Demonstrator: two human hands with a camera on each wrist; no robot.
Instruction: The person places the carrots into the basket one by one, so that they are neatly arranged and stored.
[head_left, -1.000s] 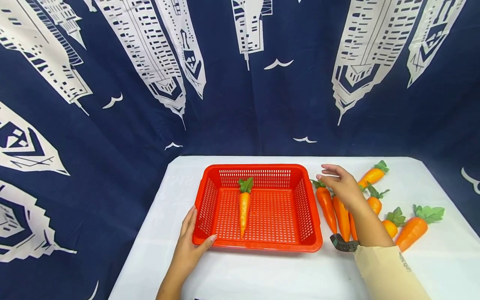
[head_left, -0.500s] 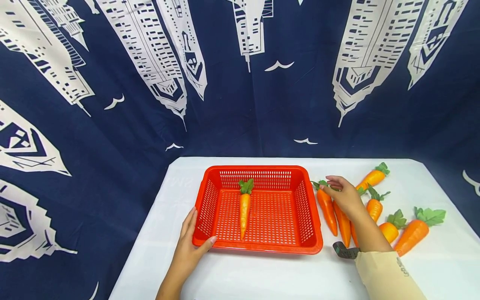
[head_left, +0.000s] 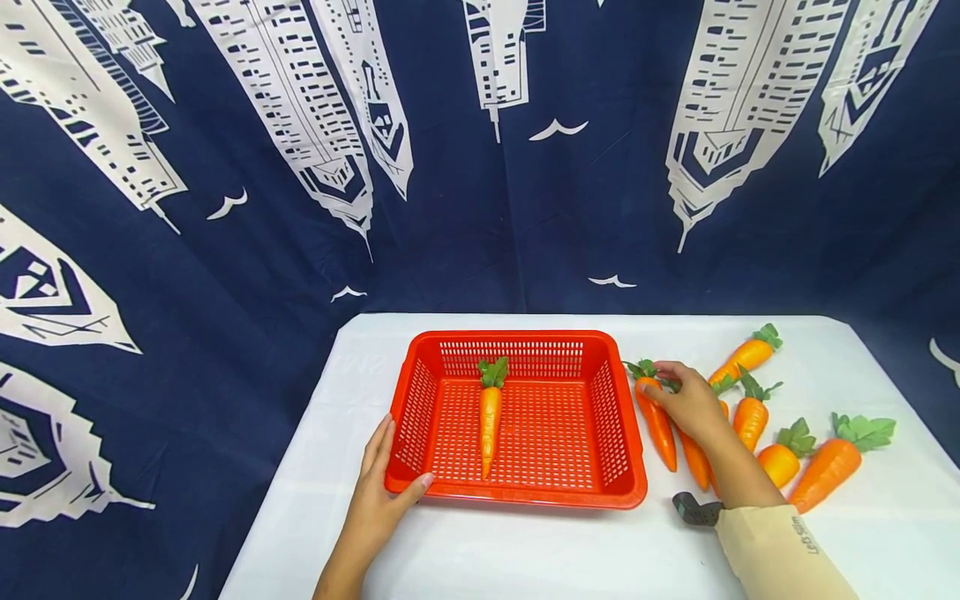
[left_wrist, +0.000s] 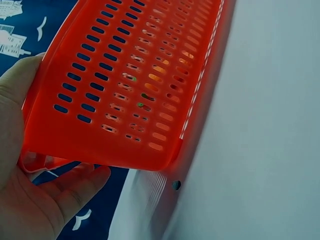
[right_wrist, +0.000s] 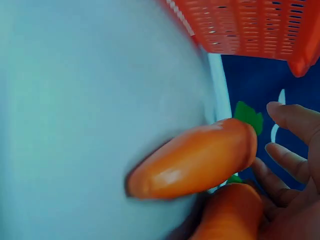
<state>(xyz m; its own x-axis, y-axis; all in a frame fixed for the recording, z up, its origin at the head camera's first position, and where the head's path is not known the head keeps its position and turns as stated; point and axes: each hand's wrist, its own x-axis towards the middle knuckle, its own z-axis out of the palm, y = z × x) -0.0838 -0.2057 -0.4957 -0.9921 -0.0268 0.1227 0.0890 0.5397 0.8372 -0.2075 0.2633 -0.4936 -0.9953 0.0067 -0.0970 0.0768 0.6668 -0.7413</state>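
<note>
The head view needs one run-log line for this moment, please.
left hand: touches red basket corner | right hand: at leftmost loose carrot, contact unclear | inside: one carrot

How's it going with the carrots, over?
Left fingers against perforated red basket. Right fingers apart, near leftmost loose carrot, ungripped. Neighbouring carrot close; nothing visibly blocking.

Navy curtain (head_left: pixel 450 250) fills the background here, white skyscrapers (head_left: pixel 731 92) pointing downward across it, white birds (head_left: pixel 556 127) dotted about, white-covered table (head_left: pixel 540 550) in front!

Basket (head_left: pixel 525 495) glossy plastic; carrots (right_wrist: pixel 200 157) smooth, shiny, plastic-looking; backdrop (head_left: pixel 450 233) matt cloth; tabletop (head_left: pixel 525 550) smooth, dull.
</note>
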